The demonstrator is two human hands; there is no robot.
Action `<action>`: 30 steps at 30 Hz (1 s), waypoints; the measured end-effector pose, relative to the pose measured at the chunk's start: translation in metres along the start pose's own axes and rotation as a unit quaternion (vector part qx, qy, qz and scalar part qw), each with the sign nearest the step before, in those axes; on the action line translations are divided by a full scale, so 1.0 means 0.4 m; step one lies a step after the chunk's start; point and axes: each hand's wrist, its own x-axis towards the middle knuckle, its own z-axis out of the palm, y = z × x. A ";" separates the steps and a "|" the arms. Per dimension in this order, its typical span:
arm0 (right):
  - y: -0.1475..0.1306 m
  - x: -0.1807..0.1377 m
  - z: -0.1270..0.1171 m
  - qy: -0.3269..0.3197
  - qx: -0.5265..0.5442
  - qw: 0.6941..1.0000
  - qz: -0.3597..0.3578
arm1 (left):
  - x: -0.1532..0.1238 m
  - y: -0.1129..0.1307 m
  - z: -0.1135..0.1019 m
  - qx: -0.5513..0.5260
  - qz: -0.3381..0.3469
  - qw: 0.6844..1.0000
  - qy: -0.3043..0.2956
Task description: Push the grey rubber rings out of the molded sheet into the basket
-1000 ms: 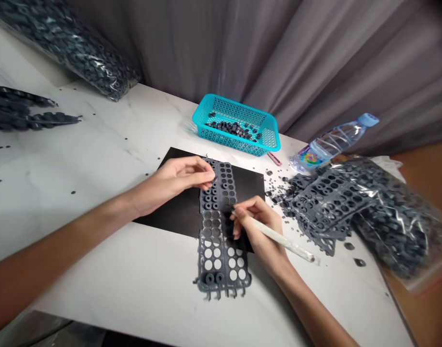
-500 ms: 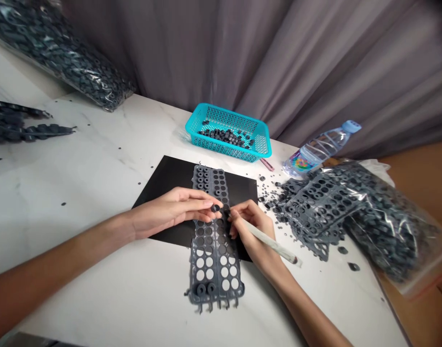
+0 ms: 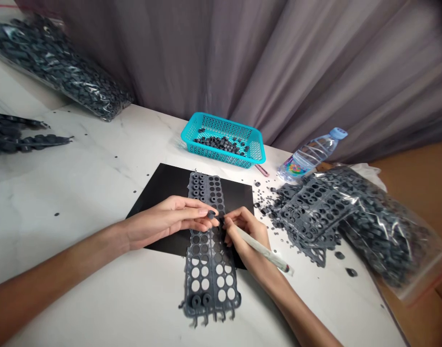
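Note:
A long grey rubber sheet (image 3: 209,255) full of round holes and small rings lies across a black mat (image 3: 163,190) on the white table. My left hand (image 3: 170,219) rests on the sheet's middle and pinches a small grey ring (image 3: 211,214) between thumb and fingers. Right beside it, my right hand (image 3: 244,231) grips a white pen-like tool (image 3: 262,249) whose tip touches the sheet next to the ring. The near end of the sheet has mostly empty holes; two rings remain at its bottom left.
A turquoise basket (image 3: 255,153) holding several loose grey rings stands behind the mat. A plastic water bottle (image 3: 309,154) lies at the right, by a pile of grey sheets (image 3: 315,212) and a clear bag of them (image 3: 390,236). Another bag (image 3: 58,79) and dark sheets (image 3: 15,132) lie far left.
My left hand has come down from the sheet's far end to its middle and now pinches a ring next to the tool tip. The view has shifted slightly.

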 end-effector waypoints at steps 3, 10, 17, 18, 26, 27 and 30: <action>0.003 0.003 0.000 -0.004 0.003 1.000 -0.003 | 0.013 -0.001 -0.007 0.030 0.013 0.999 0.004; 0.013 0.008 0.002 -0.014 0.007 1.000 0.004 | 0.181 0.135 -0.092 0.212 0.247 0.934 0.145; 0.015 0.008 0.007 -0.021 0.019 1.000 -0.006 | 0.328 0.274 -0.152 0.418 0.381 0.793 0.227; 0.014 0.008 0.008 -0.022 0.019 1.000 -0.008 | 0.316 0.262 -0.147 0.429 0.384 0.787 0.223; 0.006 0.007 -0.004 -0.038 -0.014 0.999 -0.018 | 0.017 0.020 -0.023 0.555 0.221 0.796 0.094; 0.003 0.006 -0.008 -0.047 -0.017 0.999 -0.015 | -0.010 0.000 -0.012 0.559 0.200 0.801 0.074; -0.008 0.001 -0.013 -0.076 0.001 0.997 0.008 | -0.048 -0.035 0.001 0.575 0.172 0.798 0.050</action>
